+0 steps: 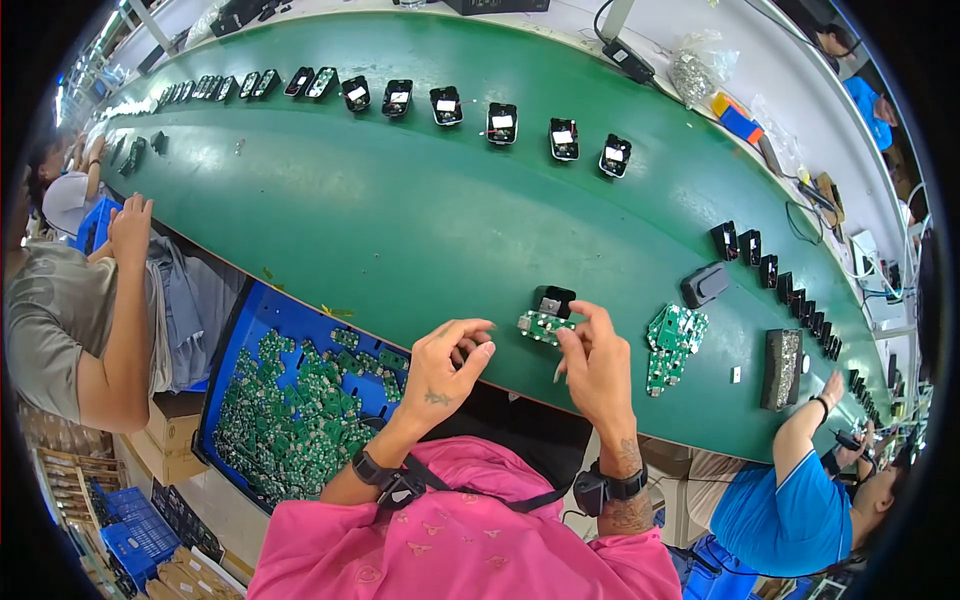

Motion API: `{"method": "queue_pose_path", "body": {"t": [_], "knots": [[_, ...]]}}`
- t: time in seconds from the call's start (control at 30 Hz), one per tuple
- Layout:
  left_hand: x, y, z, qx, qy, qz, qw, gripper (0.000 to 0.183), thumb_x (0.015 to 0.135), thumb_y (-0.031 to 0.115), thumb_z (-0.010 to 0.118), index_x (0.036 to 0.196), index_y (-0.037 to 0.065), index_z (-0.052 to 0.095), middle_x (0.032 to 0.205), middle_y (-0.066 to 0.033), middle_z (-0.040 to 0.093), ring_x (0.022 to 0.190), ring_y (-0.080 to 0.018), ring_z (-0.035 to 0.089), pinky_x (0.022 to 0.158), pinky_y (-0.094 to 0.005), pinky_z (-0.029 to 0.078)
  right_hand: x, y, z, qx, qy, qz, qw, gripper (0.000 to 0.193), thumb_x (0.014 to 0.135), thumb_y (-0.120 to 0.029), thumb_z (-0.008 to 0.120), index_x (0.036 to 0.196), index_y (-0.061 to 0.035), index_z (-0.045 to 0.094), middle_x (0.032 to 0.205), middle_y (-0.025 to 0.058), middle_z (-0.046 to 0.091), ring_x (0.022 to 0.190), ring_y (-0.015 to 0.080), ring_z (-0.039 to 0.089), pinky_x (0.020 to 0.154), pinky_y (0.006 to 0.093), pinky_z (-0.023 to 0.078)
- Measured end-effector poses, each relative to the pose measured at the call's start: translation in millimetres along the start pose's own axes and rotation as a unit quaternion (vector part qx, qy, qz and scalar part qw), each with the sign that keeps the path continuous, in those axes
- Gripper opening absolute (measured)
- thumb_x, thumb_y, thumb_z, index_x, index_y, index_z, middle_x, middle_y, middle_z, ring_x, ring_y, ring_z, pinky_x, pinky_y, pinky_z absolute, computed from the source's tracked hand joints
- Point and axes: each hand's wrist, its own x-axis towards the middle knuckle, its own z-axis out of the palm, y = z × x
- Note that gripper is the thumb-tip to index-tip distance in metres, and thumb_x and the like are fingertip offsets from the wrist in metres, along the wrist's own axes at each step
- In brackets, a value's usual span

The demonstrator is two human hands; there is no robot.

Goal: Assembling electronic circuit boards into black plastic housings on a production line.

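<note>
My left hand (447,370) hovers over the near edge of the green table, its fingers loosely curled in toward the thumb and nothing visible in them. To its right, my right hand (600,370) pinches the right end of a green circuit board (537,326) between thumb and fingers. Just behind the board is a small black housing (553,298), partly covered by the board and my fingertips; whether the two are joined I cannot tell. Right of that hand lies a pile of green circuit boards (672,340), with a dark grey plastic case (705,285) behind it.
A blue bin (215,405) full of circuit boards stands below the table edge at left. Black housings (502,124) line the far side, more (785,288) the right. A dark oblong block (782,370) sits at right. Co-workers (60,330) (790,510) flank me.
</note>
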Motion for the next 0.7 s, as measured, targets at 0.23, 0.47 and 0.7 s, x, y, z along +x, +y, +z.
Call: {"method": "queue_pose_path", "body": {"t": [0.23,0.47,0.7], "knots": [[13,9,17,0.041,0.003,0.099,0.994,0.028,0.084,0.003,0.073,0.112,0.003,0.070,0.090,-0.0064,0.067,0.069,-0.0122,0.062,0.057,-0.0248,0.046,-1,1,11,-0.003,0.008,-0.064,0.998,0.029,0.095,-0.001,0.062,0.123,0.0028,0.055,0.071,0.0081,0.060,0.055,0.0144,0.060,0.050,0.0297,0.048],[25,6,40,0.101,0.010,0.165,0.981,0.021,0.086,0.003,0.071,0.106,0.000,0.066,0.088,-0.0120,0.063,0.070,-0.0230,0.063,0.060,-0.0334,0.051,0,3,11,-0.014,0.024,-0.082,0.996,0.026,0.096,-0.001,0.062,0.121,0.0025,0.057,0.071,0.0079,0.059,0.054,0.0154,0.060,0.050,0.0304,0.048],[26,5,45,0.107,0.033,0.137,0.984,0.011,0.091,0.007,0.066,0.099,-0.001,0.063,0.087,-0.0132,0.061,0.071,-0.0262,0.062,0.063,-0.0359,0.050,-2,3,15,-0.015,0.045,-0.099,0.994,0.025,0.095,-0.003,0.062,0.120,0.0013,0.058,0.069,0.0086,0.059,0.055,0.0179,0.061,0.050,0.0326,0.047]]}}
